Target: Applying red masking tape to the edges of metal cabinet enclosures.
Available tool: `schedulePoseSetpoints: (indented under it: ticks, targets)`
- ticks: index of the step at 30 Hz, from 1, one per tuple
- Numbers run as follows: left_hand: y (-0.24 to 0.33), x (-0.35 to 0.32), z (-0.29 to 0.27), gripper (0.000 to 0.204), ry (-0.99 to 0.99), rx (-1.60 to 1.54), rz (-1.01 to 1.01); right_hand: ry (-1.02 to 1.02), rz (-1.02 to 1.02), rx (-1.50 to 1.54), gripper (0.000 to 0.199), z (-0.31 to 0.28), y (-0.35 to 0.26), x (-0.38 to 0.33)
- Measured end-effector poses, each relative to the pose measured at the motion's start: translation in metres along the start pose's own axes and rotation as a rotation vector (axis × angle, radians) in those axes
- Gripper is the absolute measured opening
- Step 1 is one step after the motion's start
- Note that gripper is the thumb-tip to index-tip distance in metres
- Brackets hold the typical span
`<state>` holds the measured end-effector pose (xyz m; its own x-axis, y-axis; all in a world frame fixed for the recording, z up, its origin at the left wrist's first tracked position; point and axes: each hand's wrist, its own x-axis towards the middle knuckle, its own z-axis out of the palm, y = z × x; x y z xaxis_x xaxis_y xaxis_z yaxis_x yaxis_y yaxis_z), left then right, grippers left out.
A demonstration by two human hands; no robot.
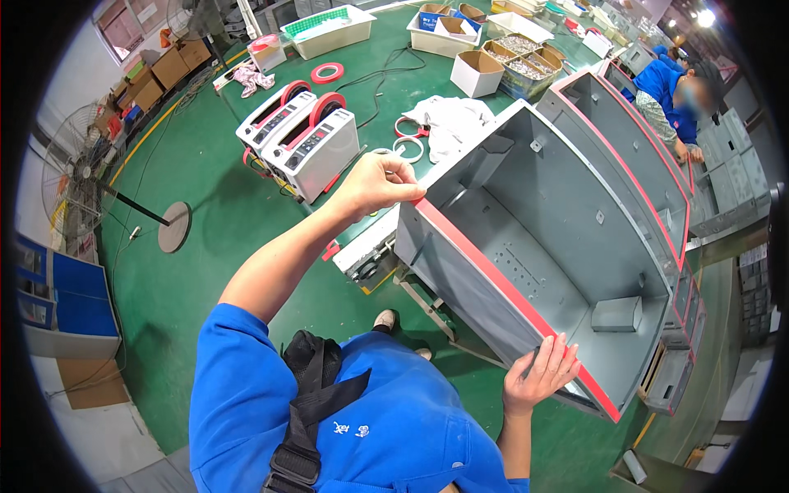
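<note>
A large grey metal box (pixel 567 222) stands tilted across the view, its hollow side up. Along its near rim runs a strip of red tape (pixel 493 279). My left hand (pixel 380 186) is closed in a pinch on the tape's end at the box's left corner. Farther down the same rim, my right hand (pixel 540 374) lies with its fingers stretched out over the tape, near the lower right corner. Inside the box, a small grey block-like bracket (pixel 616 314) sits on the wall.
Two white tape dispensers (pixel 316 152) with red rolls stand left of the box, near loose tape rolls (pixel 327 73) and a white cloth (pixel 444 123). Beyond are bins of small parts (pixel 526 66). More red-edged boxes (pixel 629 123) line the right; a co-worker in blue (pixel 657 90) bends there.
</note>
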<state>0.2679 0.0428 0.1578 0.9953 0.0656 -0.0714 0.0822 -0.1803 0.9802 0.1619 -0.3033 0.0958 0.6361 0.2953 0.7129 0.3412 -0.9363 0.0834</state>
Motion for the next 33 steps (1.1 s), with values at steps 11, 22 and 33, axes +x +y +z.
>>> schedulePoseSetpoints:
  ticks: [11, 22, 33]
  targets:
    - [-0.001, -0.01, 0.01, 0.02, 0.096, 0.056, 0.046, 0.017, 0.013, 0.034, 0.037, 0.002, 0.0, 0.001]
    - [-0.053, -0.004, -0.032, 0.024, 0.064, -0.362, -0.075, -0.069, 0.165, -0.002, 0.039, 0.008, -0.06, 0.039]
    - [-0.052, 0.019, -0.055, 0.021, -0.173, 0.155, 0.592, -0.03, 0.086, 0.323, 0.042, 0.084, -0.213, 0.127]
